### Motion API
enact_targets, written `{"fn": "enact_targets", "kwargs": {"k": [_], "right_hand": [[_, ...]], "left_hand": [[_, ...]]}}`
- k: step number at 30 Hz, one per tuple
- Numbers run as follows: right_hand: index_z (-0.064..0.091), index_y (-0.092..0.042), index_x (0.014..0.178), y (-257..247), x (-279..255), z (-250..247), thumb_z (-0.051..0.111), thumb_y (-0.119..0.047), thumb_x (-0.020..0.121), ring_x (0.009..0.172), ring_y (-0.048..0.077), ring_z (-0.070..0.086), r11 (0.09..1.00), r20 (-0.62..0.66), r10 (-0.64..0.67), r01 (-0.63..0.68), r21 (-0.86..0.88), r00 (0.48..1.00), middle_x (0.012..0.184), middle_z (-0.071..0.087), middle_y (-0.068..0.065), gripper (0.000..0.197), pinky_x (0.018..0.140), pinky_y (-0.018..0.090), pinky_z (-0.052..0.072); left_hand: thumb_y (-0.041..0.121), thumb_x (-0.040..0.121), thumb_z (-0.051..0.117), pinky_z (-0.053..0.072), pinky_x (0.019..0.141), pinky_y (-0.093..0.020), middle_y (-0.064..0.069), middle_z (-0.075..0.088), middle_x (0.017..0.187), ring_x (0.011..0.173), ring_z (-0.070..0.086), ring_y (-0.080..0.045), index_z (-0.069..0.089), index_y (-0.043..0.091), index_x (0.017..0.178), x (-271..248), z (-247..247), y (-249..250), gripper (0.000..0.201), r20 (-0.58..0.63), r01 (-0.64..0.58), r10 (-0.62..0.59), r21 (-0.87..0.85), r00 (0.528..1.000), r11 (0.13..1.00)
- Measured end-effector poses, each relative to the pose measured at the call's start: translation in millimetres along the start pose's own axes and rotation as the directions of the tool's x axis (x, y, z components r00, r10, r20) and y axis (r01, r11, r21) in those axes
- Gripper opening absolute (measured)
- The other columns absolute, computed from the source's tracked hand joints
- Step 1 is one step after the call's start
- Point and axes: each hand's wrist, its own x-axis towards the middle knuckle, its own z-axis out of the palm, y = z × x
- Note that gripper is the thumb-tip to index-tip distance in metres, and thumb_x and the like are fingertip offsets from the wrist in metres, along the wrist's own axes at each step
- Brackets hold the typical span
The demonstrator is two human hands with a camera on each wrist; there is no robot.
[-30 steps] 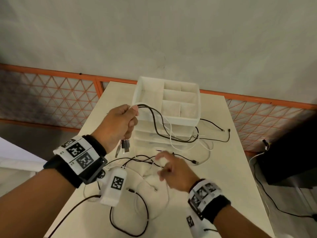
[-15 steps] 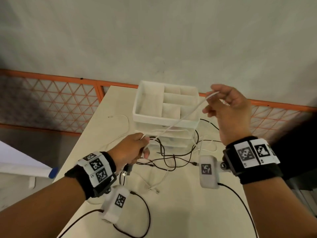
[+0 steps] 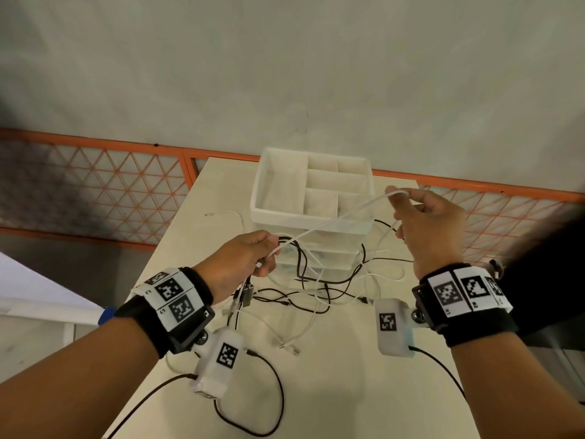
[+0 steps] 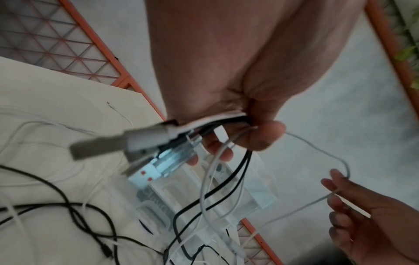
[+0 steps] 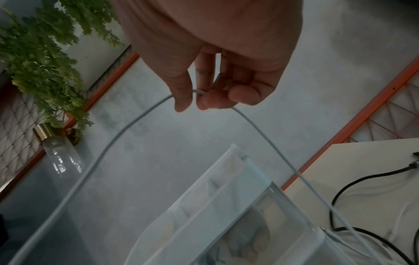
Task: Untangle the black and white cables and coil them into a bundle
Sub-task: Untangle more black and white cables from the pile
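Note:
My left hand grips a bunch of black and white cables near their USB plugs, which hang below the fist. A white cable runs taut from that hand up to my right hand, raised at the right, which pinches a bend of it between thumb and fingers. Black cables and more white cable lie tangled on the table beneath both hands.
A white drawer organiser with open top compartments stands on the cream table just behind the tangle. An orange lattice rail runs behind the table. A glass bottle and green plant show in the right wrist view.
My right hand left the tangle on the table and rose up to the right, drawing a white cable taut. My left hand dropped lower with its bunch of cables.

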Motion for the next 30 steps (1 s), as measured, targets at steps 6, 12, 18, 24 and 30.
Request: {"fn": "enact_targets", "kwargs": {"k": [6, 12, 18, 24, 30], "right_hand": [[0.071, -0.016, 0.08, 93.3, 24.2, -17.8, 0.041, -0.087, 0.067, 0.083, 0.037, 0.073, 0.79, 0.041, 0.419, -0.342, -0.508, 0.907, 0.08, 0.075, 0.009, 0.078, 0.088, 0.055, 0.058], [0.066, -0.002, 0.101, 81.2, 58.3, -23.8, 0.042, -0.049, 0.096, 0.078, 0.03, 0.07, 0.838, 0.044, 0.411, -0.359, -0.41, 0.91, 0.092, 0.074, 0.01, 0.052, 0.084, 0.05, 0.059], [0.058, -0.04, 0.099, -34.3, 68.9, -23.5, 0.049, -0.051, 0.093, 0.089, 0.016, 0.065, 0.987, 0.087, -0.16, 0.16, 0.008, 0.983, 0.104, 0.063, -0.012, 0.016, 0.08, 0.037, 0.051], [0.051, -0.036, 0.11, -67.1, 60.8, -27.2, 0.056, -0.048, 0.099, 0.089, 0.0, 0.057, 0.937, 0.161, -0.35, 0.343, 0.067, 0.923, 0.106, 0.058, -0.029, 0.018, 0.081, 0.029, 0.048], [0.061, -0.019, 0.095, -46.4, 70.6, -22.1, 0.055, -0.072, 0.079, 0.086, 0.026, 0.061, 0.984, 0.286, -0.156, 0.176, -0.043, 0.945, 0.092, 0.061, -0.002, 0.056, 0.073, 0.039, 0.047]], "left_hand": [[0.026, 0.104, 0.046, 0.021, 0.04, -0.02, 0.004, 0.028, 0.055, 0.046, 0.021, -0.01, 0.055, 0.012, 0.086, -1.7, -14.1, 9.7, 0.025, -0.149, -0.032, -0.002, -0.231, 0.989, 0.972], [0.036, 0.09, 0.068, 0.02, 0.041, -0.022, 0.004, 0.03, 0.051, 0.043, 0.022, -0.012, 0.068, 0.017, 0.084, -4.8, -21.3, 12.4, 0.02, -0.101, 0.022, -0.01, 0.113, 0.995, 0.993], [0.039, 0.097, 0.058, 0.016, 0.042, -0.021, 0.003, 0.028, 0.052, 0.044, 0.017, -0.012, 0.055, 0.01, 0.082, 1.1, -11.3, 5.1, 0.032, -0.184, 0.089, -0.081, 0.036, 0.98, 0.995], [0.035, 0.099, 0.055, 0.015, 0.041, -0.021, 0.006, 0.029, 0.047, 0.04, 0.018, -0.01, 0.05, 0.01, 0.089, 6.0, -14.6, 10.8, 0.028, -0.259, 0.06, -0.07, -0.047, 0.963, 0.997], [0.033, 0.098, 0.057, 0.014, 0.041, -0.02, 0.005, 0.028, 0.047, 0.04, 0.017, -0.01, 0.054, 0.009, 0.085, 5.4, -22.2, 11.2, 0.027, -0.221, 0.065, -0.074, -0.049, 0.972, 0.997]]}}
